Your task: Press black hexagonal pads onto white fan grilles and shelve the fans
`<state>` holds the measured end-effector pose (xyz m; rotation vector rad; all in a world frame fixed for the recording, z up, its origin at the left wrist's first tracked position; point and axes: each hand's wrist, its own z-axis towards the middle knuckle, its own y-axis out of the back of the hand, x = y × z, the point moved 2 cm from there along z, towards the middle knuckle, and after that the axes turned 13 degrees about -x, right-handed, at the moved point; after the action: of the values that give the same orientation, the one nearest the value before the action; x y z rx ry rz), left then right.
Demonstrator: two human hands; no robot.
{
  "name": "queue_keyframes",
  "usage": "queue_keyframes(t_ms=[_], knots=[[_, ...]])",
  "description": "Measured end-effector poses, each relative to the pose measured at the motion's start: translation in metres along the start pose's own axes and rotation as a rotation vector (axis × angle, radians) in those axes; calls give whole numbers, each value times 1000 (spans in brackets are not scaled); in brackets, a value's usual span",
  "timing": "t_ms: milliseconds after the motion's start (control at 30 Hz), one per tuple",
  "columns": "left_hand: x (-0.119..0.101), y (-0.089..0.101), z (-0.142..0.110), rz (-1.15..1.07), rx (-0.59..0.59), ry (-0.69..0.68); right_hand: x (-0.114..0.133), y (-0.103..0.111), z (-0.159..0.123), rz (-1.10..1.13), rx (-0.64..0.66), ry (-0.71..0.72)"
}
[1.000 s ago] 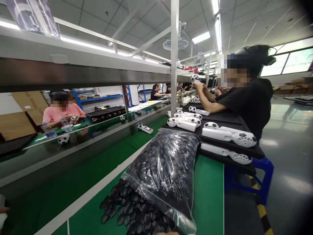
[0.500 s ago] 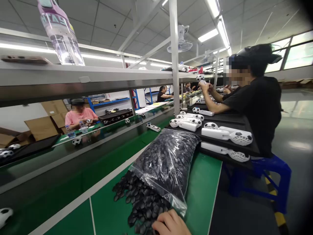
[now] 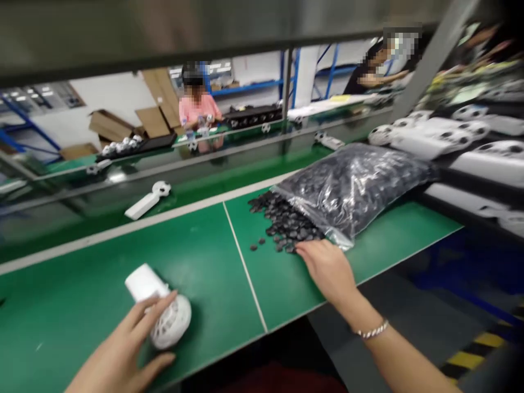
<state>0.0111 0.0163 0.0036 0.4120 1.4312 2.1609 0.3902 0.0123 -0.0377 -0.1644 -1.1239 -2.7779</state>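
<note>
- Our left hand [image 3: 112, 352] is at eight o'clock, fingers laid over the white gadget [image 3: 144, 283] on the green table [image 3: 196, 251]; we cannot tell whether it is gripped.
- The gadget's slotted round end [image 3: 178, 325] points toward four o'clock, beside our thumb.
- Our right hand [image 3: 332, 271], well apart at four o'clock, has its fingertips at the loose black pieces [image 3: 286, 221]; we cannot tell whether they pinch one.
- Those pieces spill from the mouth of a clear bag [image 3: 354, 183] at three o'clock.
- We see a second gadget [image 3: 143, 206] at nine, and a co-worker in pink [image 3: 195, 107] between ten and eleven.
</note>
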Motion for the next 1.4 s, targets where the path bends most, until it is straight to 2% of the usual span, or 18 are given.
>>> queue_keyframes(t_ms=[33,100,233,333,433,500,567,633,733,833,900,1067,1233,1333,1400], knots=[[-1,5,-1,-10,45,-18,-2,-1,0,4,-1,13],[-1,13,7,53,41,-50,-6,-2,-1,14,-10,37],[-14,11,26,3,62,-108,-8,-2,-1,60,-30,52],[-44,-1,30,-75,-11,-62,-1,2,-2,209,-57,-11],[-82,-15,30,-125,-128,59,14,9,-3,423,-23,-102],[-101,-20,31,-119,-184,127,28,13,-4,550,29,-105],[-111,-20,32,-120,-168,147,40,15,-4,637,76,-77],[-111,-15,32,-163,-92,132,47,15,-6,673,102,-79],[-101,-8,28,-275,-16,133,48,14,-9,689,126,-186],[-98,-7,23,-295,-62,167,49,14,-12,765,185,-295],[-103,-11,21,-236,-121,179,55,17,-13,841,222,-315],[-119,-17,21,-99,-205,187,76,28,-13,984,256,-248],[-121,-16,24,-70,-157,167,89,33,-14,1028,229,-274],[-120,-16,24,-73,-136,197,94,38,-13,987,171,-178],[-121,-16,23,-73,-139,220,97,40,-13,943,184,-113]])
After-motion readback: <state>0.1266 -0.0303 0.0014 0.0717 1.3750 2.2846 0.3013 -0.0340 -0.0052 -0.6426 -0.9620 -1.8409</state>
